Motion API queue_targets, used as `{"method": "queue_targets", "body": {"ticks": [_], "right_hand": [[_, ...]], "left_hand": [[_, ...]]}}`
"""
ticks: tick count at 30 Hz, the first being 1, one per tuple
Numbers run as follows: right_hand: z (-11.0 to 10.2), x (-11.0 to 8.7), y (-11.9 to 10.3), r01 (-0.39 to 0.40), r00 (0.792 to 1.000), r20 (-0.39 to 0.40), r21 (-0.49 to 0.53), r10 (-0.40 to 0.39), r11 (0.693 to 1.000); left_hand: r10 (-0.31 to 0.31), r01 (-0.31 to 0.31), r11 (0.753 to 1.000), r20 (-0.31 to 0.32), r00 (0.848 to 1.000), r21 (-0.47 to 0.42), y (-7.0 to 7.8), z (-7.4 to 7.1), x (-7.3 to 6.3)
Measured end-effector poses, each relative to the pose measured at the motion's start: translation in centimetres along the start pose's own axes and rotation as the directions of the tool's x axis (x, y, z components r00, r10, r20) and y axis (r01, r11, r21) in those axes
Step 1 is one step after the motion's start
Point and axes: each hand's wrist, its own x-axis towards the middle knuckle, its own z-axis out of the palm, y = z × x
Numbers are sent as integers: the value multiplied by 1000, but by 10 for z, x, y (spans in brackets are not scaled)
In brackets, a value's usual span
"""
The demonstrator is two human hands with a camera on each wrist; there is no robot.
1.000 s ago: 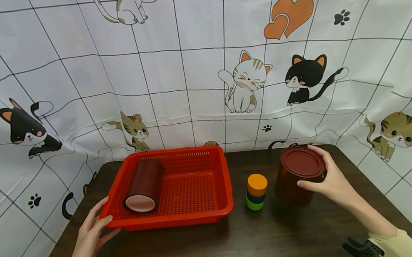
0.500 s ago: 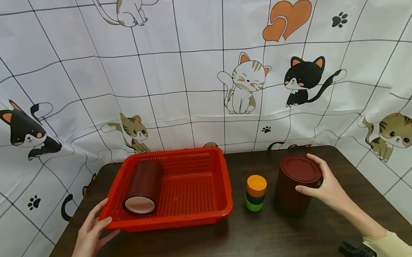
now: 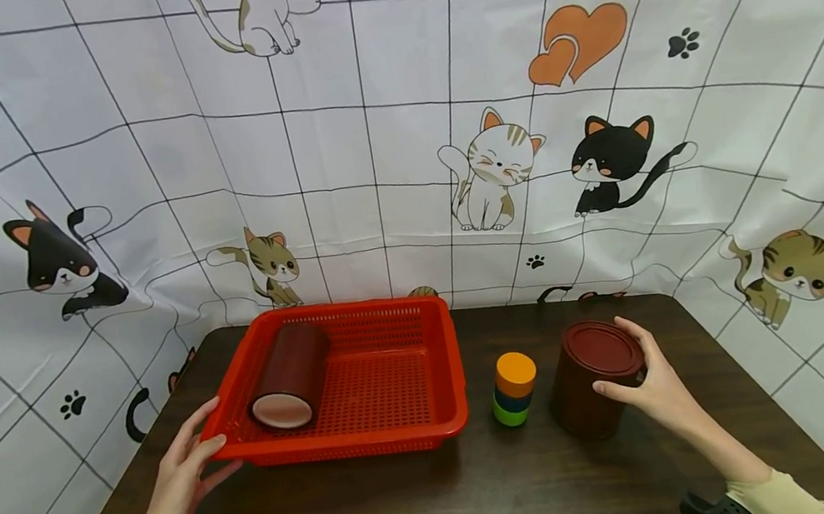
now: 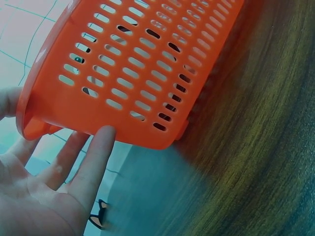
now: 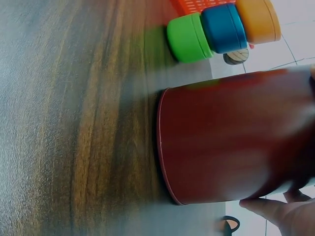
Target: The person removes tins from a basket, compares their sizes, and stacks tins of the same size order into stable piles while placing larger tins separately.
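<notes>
My left hand [image 3: 181,465] grips the front left corner of a red plastic basket [image 3: 348,441], thumb and fingers at its rim; the left wrist view shows the slotted side of the basket [image 4: 123,78] above the fingers. Inside, along the left side, lies a dark red cylinder [image 3: 293,370] with a pale pink end facing me. My right hand [image 3: 655,386] holds a dark red lidded canister [image 3: 585,394] near its top, thumb in front and fingers on the far right. The canister [image 5: 231,142] stands upright, its base at the wooden tabletop in the right wrist view.
Between basket and canister stands a small stack of orange, dark blue and green round pieces [image 3: 514,389]. The dark wooden table [image 3: 438,505] reaches back to a white curtain [image 3: 402,166] printed with cats, which rises close behind it and along both sides.
The canister has come a little nearer to me along with my right hand. My left hand and the basket have stayed in place.
</notes>
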Motion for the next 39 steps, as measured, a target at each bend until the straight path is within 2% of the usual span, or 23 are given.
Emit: {"method": "queue_targets", "body": {"ticks": [8,16,20,26,35,39], "right_hand": [[0,-2,-2,-3,1000,10,8,3,1000],[-8,4,-11,-42,997,58,-70,46,997],[-15,10,-19,-71,990,111,-109,83,992],[-22,16,-26,-108,975,184,-82,122,991],[-22,19,-30,-141,963,216,-100,160,985],[-22,21,-35,-131,960,232,-112,154,985]], "left_hand": [[-1,1,1000,0,1000,-1,0,0,0],[6,-6,1000,3,1000,-8,0,0,1],[7,-7,1000,6,1000,-14,-1,-1,1],[6,-6,1000,3,1000,-16,0,1,3],[14,-14,1000,5,1000,-15,-1,1,2],[24,-24,1000,5,1000,-15,-1,-1,1]]}}
